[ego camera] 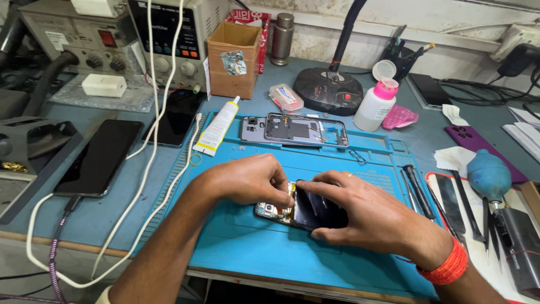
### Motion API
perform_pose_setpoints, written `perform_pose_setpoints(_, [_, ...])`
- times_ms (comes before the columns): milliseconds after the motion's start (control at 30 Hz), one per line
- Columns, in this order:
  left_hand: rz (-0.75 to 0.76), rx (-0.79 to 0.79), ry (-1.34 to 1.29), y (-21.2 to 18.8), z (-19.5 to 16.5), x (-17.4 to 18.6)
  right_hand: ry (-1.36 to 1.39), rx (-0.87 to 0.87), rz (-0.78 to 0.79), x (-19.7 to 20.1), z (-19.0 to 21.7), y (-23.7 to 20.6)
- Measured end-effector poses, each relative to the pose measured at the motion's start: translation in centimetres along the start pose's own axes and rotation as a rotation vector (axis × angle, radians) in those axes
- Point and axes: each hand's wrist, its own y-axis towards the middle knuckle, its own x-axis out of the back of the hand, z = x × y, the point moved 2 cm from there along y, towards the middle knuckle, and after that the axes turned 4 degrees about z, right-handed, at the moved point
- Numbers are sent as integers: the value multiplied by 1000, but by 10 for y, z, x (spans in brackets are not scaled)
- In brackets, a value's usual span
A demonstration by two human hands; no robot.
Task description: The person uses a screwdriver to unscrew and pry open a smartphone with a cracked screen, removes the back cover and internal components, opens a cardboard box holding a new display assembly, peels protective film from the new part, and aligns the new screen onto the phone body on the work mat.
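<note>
black glass of the opened phone (306,211) lies on the blue mat (253,247); your right hand (365,217) grips its dark panel, your left hand (247,180) pinches its exposed edge. beyond sit a frame (295,129) and glue tube (216,126)

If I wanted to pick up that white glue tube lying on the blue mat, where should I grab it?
Probably around the broad flat body of the glue tube, pinching its two long sides from above. It lies flat and slanted on the blue mat, nozzle pointing away, and the white cable runs close along its left, so come from the right.
</note>
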Motion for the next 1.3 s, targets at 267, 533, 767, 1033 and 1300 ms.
perform_pose_setpoints(267, [-177,-53,24,-11,9,1,15,94,-65,-9,3,2])
perform_pose_setpoints(533, [-321,-97,53,-16,17,2,-9,58,4,-6,15,5])
perform_pose_setpoints(767, [-312,-38,76,-13,21,-2,-95,102,85,-3,17,9])
perform_pose_setpoints(1033, [-296,-36,85,-17,20,-2,-94,89,151,0,17,7])
perform_pose_setpoints(1300, [-250,-19,107,-19,14,-4,-89,154,95,1,18,8])
